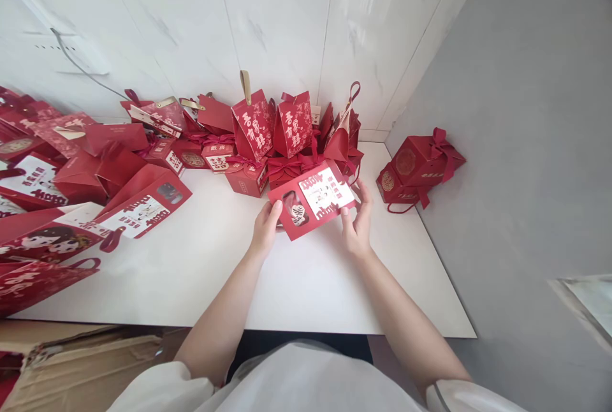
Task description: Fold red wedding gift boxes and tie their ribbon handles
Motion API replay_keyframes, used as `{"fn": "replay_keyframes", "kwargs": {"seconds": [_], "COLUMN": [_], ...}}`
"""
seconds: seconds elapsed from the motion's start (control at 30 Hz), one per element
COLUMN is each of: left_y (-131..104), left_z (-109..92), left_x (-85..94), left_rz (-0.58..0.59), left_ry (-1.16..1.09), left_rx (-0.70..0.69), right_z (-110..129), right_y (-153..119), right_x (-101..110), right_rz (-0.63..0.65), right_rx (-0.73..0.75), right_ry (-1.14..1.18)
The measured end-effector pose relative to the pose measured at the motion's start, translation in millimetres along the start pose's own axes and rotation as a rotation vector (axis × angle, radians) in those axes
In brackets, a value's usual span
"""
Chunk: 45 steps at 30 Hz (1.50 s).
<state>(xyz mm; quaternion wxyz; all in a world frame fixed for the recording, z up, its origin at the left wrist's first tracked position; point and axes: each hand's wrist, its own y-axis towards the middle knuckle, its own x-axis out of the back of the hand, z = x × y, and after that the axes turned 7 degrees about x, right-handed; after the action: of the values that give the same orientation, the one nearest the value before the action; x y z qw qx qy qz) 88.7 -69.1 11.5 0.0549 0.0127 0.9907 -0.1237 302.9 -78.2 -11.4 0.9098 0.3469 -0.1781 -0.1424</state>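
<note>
Over the middle of the white table (315, 297), we see one red box (315, 224) held up between two bare hands, its long printed face turned upward. The left hand (264, 228) grips its left end, thumb laid on the front edge beside a cut-out window (292, 201); the right hand (358, 227) is closed around the opposite end, thumb at the lower edge near a white panel (327, 194).

As for how far along things are, we judge this box to be largely made up: it appears to have body, and something with a heart-shaped white face (297, 214) shows through the window. Along the wall stand many boxes that look finished, among them two patterned boxes (253, 125) with peaked tops, and a ribboned stack (418, 163) sits apart at the right. A crowded pile (115, 173) lies to the left; whether those boxes are filled, we cannot tell.

Most fingers of both hands pass behind the box, so we cannot see how they press there. Its underside and far side are hidden too, and the small lettering is hard to read. The left pile and an open cardboard carton (86, 374) below it are cut off by the frame.
</note>
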Motion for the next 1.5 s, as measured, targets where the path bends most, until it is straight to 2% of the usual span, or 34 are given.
{"fn": "replay_keyframes", "kwargs": {"seconds": [0.07, 0.13, 0.27, 0.4, 0.67, 1.27, 1.43, 1.5], "left_y": [0.6, 0.8, 0.1, -2.7, -10.0, -10.9, -10.1, -9.5], "left_z": [0.6, 2.9, 11.2, 14.7, 5.1, -1.8, -3.9, -2.8], "left_x": [-2.6, -5.1, -10.1, -14.7, -20.7, -20.7, -15.9, -15.1], "left_rz": [0.130, 0.223, 0.252, 0.341, 0.525, 0.474, 0.527, 0.509], "left_ry": [-0.173, -0.287, -0.357, -0.338, -0.303, -0.243, -0.192, -0.181], "left_rx": [0.008, 0.005, 0.061, 0.080, 0.045, 0.068, 0.060, 0.067], "right_z": [0.8, 0.6, 0.9, 2.8, 1.7, 1.3, 2.2, 2.0], "right_y": [0.6, 0.4, -3.0, -6.3, -8.1, -12.0, -12.2, -12.6], "right_x": [1.5, 1.8, -0.8, -3.0, 0.2, -1.9, -2.4, -3.0], "right_rz": [-0.011, 0.033, 0.209, 0.348, 0.333, 0.322, 0.323, 0.315], "right_rx": [0.035, 0.045, 0.062, 0.101, 0.057, 0.037, 0.030, 0.028], "right_ry": [0.023, 0.084, 0.206, 0.148, 0.095, 0.129, 0.144, 0.150]}}
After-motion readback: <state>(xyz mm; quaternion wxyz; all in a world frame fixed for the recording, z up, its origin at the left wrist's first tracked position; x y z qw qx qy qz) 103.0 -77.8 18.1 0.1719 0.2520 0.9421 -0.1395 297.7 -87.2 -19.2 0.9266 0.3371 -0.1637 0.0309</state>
